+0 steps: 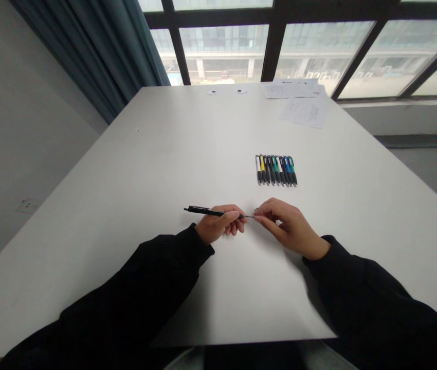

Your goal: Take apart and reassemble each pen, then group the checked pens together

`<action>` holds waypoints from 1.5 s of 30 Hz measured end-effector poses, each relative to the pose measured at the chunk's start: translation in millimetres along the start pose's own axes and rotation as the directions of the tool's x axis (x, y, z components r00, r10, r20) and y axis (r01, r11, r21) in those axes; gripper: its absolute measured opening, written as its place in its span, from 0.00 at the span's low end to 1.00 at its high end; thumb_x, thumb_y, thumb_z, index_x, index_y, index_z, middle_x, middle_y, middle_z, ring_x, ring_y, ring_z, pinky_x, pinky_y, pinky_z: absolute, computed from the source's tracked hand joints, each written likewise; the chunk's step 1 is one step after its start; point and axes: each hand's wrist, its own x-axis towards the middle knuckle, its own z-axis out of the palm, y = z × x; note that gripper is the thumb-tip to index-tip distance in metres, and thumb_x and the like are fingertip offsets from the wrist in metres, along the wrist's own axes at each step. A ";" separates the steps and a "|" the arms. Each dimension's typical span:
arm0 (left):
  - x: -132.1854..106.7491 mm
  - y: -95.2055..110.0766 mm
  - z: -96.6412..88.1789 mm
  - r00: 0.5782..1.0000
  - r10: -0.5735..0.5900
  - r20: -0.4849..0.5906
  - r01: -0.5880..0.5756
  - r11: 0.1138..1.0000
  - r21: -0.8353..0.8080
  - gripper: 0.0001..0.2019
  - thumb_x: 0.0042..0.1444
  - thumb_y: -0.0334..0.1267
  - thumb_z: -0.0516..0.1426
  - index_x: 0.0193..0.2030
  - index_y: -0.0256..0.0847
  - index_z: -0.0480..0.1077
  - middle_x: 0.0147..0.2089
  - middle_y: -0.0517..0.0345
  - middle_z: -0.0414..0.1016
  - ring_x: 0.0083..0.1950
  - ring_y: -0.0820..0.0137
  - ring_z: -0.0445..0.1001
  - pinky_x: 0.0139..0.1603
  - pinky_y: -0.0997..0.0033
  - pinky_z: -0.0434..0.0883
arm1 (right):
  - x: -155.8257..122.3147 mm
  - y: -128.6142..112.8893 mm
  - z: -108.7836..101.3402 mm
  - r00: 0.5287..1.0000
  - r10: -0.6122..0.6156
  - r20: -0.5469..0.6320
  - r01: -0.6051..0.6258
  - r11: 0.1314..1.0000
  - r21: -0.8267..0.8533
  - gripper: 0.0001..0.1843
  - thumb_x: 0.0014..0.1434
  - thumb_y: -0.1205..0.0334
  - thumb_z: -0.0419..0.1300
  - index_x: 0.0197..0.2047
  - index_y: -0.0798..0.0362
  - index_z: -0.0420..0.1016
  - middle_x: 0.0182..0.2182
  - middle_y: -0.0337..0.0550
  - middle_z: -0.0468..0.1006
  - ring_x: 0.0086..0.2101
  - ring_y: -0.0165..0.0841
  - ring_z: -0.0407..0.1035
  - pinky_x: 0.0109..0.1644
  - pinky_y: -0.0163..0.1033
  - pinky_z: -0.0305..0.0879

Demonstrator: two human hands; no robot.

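Note:
My left hand (221,223) is closed around a black click pen (202,210), whose clip end points left, lying nearly level above the table. From the pen's right end a thin pen refill (249,216) sticks out. The thumb and fingertips of my right hand (285,222) pinch together at the far end of this refill. A small shiny bit shows at those fingertips, too small to name. Beyond my right hand, a neat row of click pens (276,170) lies side by side, with white, yellow, black, green and blue barrels and dark grips.
The white table (164,154) spreads out around both hands. Printed paper sheets (303,105) lie at its far right, and two small white pieces with dark spots (226,92) sit near the far edge. Behind stand a window and a blue-grey curtain (103,46).

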 end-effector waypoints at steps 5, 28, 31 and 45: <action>-0.6 0.6 -0.2 0.999 -0.018 -0.034 0.018 1.000 -0.010 0.16 0.57 0.47 0.54 0.34 0.32 0.73 0.25 0.54 0.75 0.21 0.76 0.67 0.20 0.77 0.59 | -0.2 8.0 -16.1 0.997 -0.003 0.076 0.009 0.997 -0.074 0.05 0.66 0.62 0.58 0.40 0.52 0.75 0.34 0.44 0.74 0.30 0.31 0.66 0.34 0.38 0.64; -0.2 6.2 1.4 0.990 -0.084 -0.112 0.067 0.988 -0.141 0.15 0.52 0.46 0.55 0.31 0.33 0.72 0.21 0.57 0.71 0.19 0.76 0.66 0.18 0.77 0.57 | -2.7 40.1 -30.0 0.980 0.100 0.174 -0.040 0.947 -0.320 0.05 0.61 0.63 0.59 0.36 0.54 0.75 0.32 0.46 0.74 0.35 0.37 0.67 0.40 0.41 0.64; -0.2 6.2 1.0 0.990 -0.084 -0.110 0.070 0.989 -0.132 0.16 0.52 0.47 0.55 0.31 0.33 0.72 0.22 0.56 0.71 0.19 0.76 0.65 0.18 0.77 0.57 | -2.0 40.5 -29.4 0.981 0.101 0.165 -0.044 0.947 -0.318 0.05 0.62 0.63 0.59 0.36 0.54 0.76 0.32 0.46 0.74 0.35 0.37 0.68 0.40 0.41 0.64; -4.1 -3.0 4.7 0.984 0.096 0.148 -0.116 0.984 0.135 0.33 0.58 0.67 0.49 0.40 0.33 0.72 0.31 0.51 0.75 0.26 0.73 0.68 0.26 0.73 0.64 | -3.3 -3.4 -2.8 0.999 -0.040 0.011 0.040 0.998 0.043 0.13 0.63 0.59 0.62 0.51 0.49 0.74 0.38 0.46 0.75 0.33 0.33 0.70 0.35 0.39 0.70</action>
